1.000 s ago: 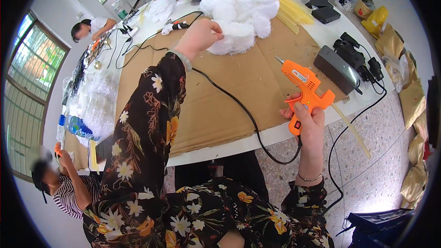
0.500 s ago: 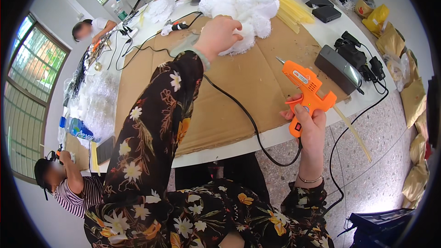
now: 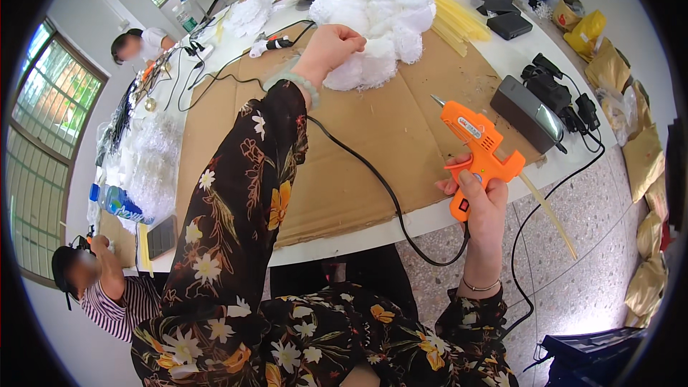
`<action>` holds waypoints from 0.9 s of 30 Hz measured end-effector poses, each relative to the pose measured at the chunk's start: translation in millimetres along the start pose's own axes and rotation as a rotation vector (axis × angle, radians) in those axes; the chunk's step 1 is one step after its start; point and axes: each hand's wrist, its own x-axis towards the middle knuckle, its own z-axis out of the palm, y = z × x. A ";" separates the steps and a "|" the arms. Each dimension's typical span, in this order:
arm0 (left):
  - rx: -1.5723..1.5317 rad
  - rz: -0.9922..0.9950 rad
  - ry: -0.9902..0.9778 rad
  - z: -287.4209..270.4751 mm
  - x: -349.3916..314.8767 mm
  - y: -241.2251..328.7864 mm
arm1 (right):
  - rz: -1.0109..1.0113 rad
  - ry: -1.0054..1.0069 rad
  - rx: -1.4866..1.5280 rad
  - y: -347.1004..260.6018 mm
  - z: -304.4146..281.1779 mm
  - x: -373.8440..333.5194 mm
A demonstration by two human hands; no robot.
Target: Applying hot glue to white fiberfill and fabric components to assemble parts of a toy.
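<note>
My right hand (image 3: 481,197) grips an orange hot glue gun (image 3: 476,129) by its handle, near the table's front edge. The nozzle points up and to the left; a pale yellow glue stick (image 3: 548,215) sticks out of its back, and a black cord hangs from the handle. My left hand (image 3: 330,51) is reached far out over the cardboard, its fingertips pinched together at the edge of a fluffy white mesh piece (image 3: 362,72). That piece lies against a large heap of puffy white mesh (image 3: 376,7). Exactly how much mesh is between the fingertips is hidden.
Brown cardboard (image 3: 344,172) covers the white table. Yellow glue sticks (image 3: 455,18), black boxes (image 3: 509,23) and a black power adapter (image 3: 527,111) lie to the right. Black cords cross the cardboard. More white mesh (image 3: 147,158) and a bottle (image 3: 118,201) are left; other people sit around.
My left hand has shifted slightly left, its fingers closing into a pinch. The near mesh piece has moved left and toward me. The glue gun has barely moved.
</note>
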 end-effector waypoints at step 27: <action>-0.034 -0.038 0.001 8.3 -5.4 -4.1 | 0.081 0.086 0.209 -30.5 19.1 27.3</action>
